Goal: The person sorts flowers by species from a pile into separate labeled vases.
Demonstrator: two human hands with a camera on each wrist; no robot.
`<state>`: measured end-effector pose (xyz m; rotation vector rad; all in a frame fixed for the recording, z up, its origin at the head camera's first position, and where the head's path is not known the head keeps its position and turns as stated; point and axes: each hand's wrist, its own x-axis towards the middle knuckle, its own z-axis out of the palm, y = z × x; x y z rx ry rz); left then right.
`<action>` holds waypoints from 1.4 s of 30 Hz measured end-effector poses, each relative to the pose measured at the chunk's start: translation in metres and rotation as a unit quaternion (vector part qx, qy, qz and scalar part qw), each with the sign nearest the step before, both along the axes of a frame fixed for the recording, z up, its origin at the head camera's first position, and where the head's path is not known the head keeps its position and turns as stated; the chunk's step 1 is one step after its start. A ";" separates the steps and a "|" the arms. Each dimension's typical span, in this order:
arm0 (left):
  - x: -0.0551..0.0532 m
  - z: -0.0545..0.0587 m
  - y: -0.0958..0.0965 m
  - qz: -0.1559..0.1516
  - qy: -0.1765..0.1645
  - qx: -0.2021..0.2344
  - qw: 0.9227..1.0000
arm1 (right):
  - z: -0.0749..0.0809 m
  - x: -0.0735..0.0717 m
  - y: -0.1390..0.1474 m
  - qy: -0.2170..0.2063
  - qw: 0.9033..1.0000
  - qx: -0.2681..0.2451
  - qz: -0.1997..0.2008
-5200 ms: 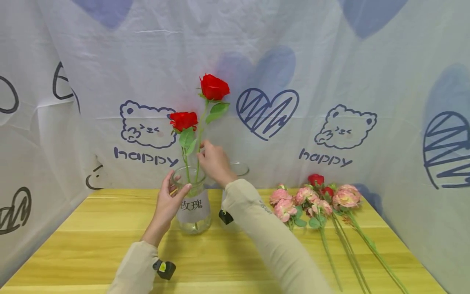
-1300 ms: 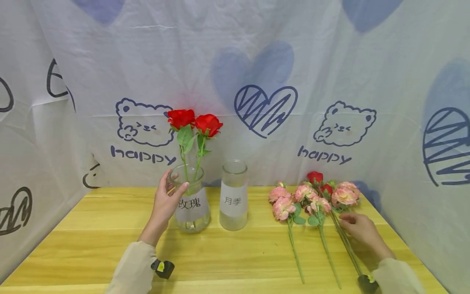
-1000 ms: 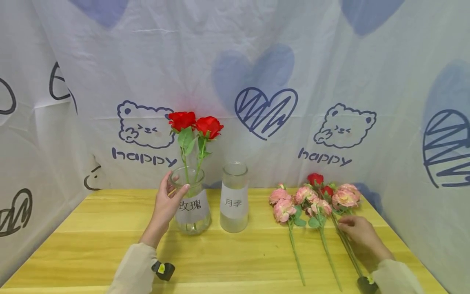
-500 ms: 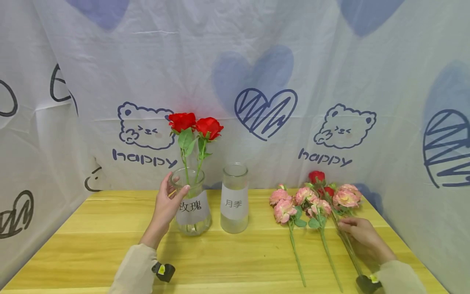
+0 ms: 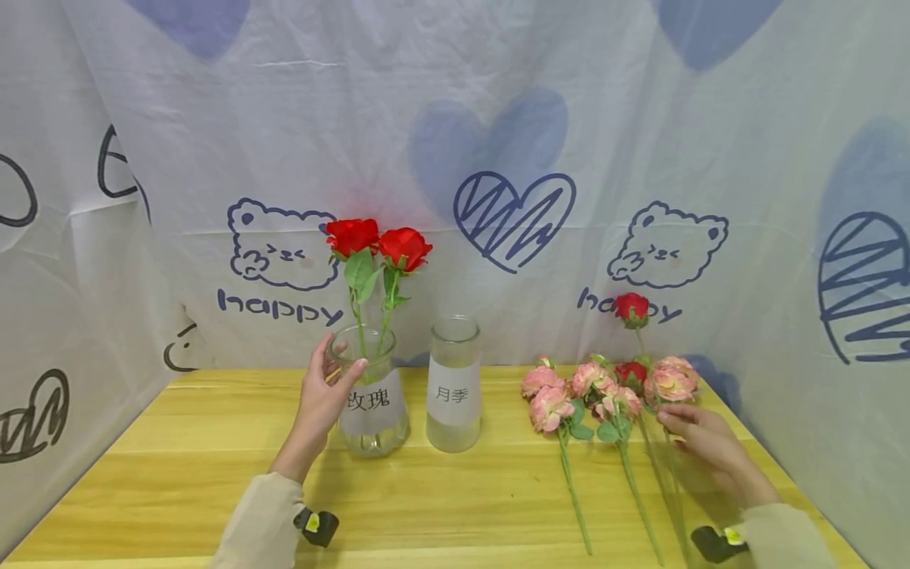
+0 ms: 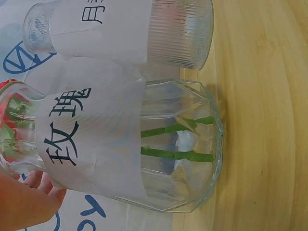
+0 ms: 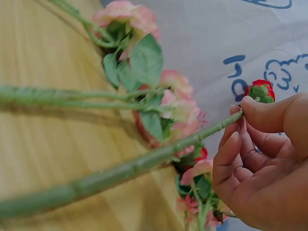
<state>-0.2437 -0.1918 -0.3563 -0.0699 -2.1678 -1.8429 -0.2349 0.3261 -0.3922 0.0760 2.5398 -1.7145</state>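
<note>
My left hand (image 5: 323,399) holds the glass vase (image 5: 373,407) on the left by its neck, thumb in front. Two red roses (image 5: 377,239) stand in it, and in the left wrist view their green stems (image 6: 178,155) reach down to its base. At the right, the thumb and fingers of my right hand (image 5: 711,446) pinch the stem (image 7: 139,163) of another red rose (image 5: 631,308), its bloom raised above the pile. A second red rose (image 5: 630,373) lies among pink flowers (image 5: 550,405) on the table.
A narrower glass vase (image 5: 453,435) with a white label stands just right of the held one, with no flowers in it. Several pink flowers lie with stems toward the front of the wooden table (image 5: 462,506). A printed cloth (image 5: 498,316) hangs close behind.
The right hand went from the left vase, where a second rose now stands lower, to the flowers at right. In the last half second it has lifted one red rose; the left hand stays.
</note>
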 end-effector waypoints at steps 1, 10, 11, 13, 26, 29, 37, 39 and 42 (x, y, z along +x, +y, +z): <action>0.000 0.000 0.000 -0.001 -0.001 0.000 1.000 | 0.001 0.000 0.000 0.002 1.000 -0.012 -0.002; 0.000 -0.001 0.000 -0.001 0.001 -0.001 1.000 | 0.012 0.001 -0.009 0.037 0.993 -0.115 -0.010; 0.000 -0.001 0.000 -0.001 0.002 0.000 1.000 | 0.013 0.002 -0.010 0.041 0.991 -0.123 -0.012; 0.000 -0.001 0.000 -0.001 0.005 0.000 1.000 | 0.014 0.002 -0.011 0.050 0.989 -0.142 -0.016; -0.001 -0.001 0.000 -0.002 0.000 -0.001 1.000 | 0.009 0.001 -0.021 0.077 0.989 -0.116 -0.042; -0.001 -0.001 -0.001 -0.002 -0.001 -0.001 1.000 | 0.009 0.001 -0.024 0.074 0.987 -0.134 -0.048; -0.001 -0.001 -0.001 -0.002 -0.004 -0.001 1.000 | 0.008 0.000 -0.034 0.080 0.980 -0.174 -0.062; -0.001 -0.001 -0.001 -0.002 -0.003 -0.001 1.000 | 0.009 -0.001 -0.037 0.090 0.975 -0.190 -0.065; -0.001 -0.001 0.000 -0.002 -0.003 -0.001 1.000 | 0.010 -0.004 -0.041 0.110 0.967 -0.219 -0.066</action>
